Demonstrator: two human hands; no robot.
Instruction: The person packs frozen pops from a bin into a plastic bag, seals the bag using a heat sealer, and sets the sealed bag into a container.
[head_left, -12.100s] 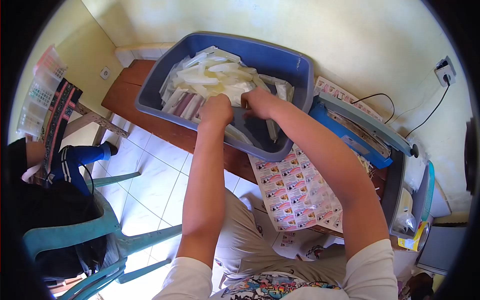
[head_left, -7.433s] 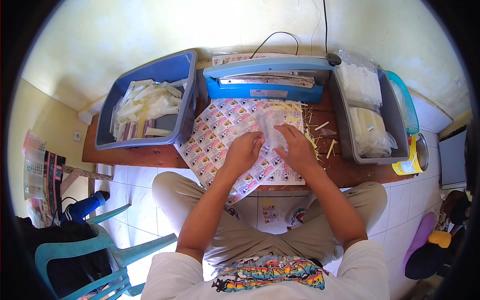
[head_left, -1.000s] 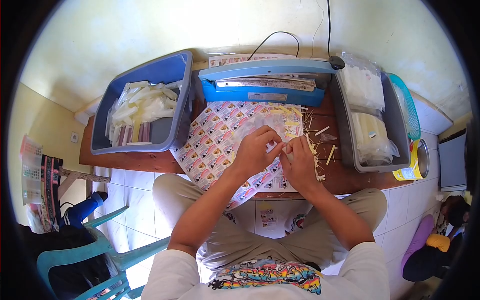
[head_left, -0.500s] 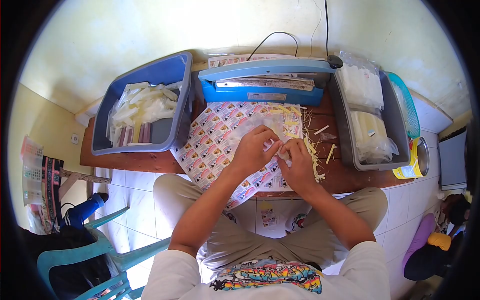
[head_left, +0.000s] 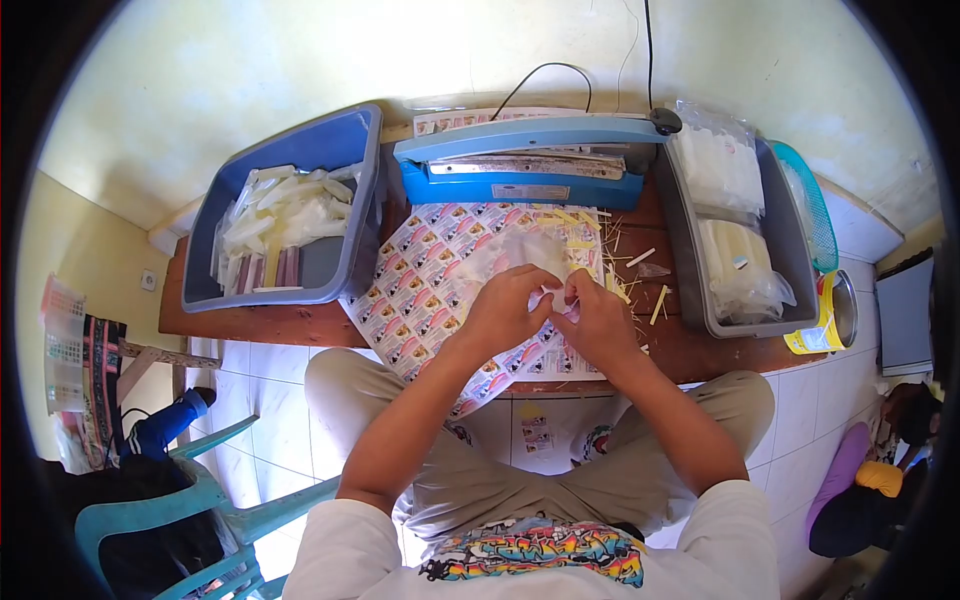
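My left hand (head_left: 508, 308) and my right hand (head_left: 598, 322) are close together over the sheets of printed labels (head_left: 425, 275). Between them is a thin clear plastic bag (head_left: 532, 250), partly hidden behind the fingers. Both hands are closed, thumb and fingertips pinching the bag's near edge. The rest of the bag lies over the labels, toward the blue heat sealer (head_left: 530, 190). Pale yellow paper strips (head_left: 585, 235) are scattered right of the bag.
At the left stands a grey-blue tub (head_left: 345, 270) of filled plastic packets. A grey bin (head_left: 705, 290) with packs of plastic bags stands at the right, near a yellow tin (head_left: 822, 320) and a green basket (head_left: 825, 225). A green plastic chair (head_left: 150, 510) is at lower left.
My right hand has shifted slightly, its fingers now more raised and thumb showing. Both hands sit slightly lower, and their fingertips remain close together at the bag's edge.
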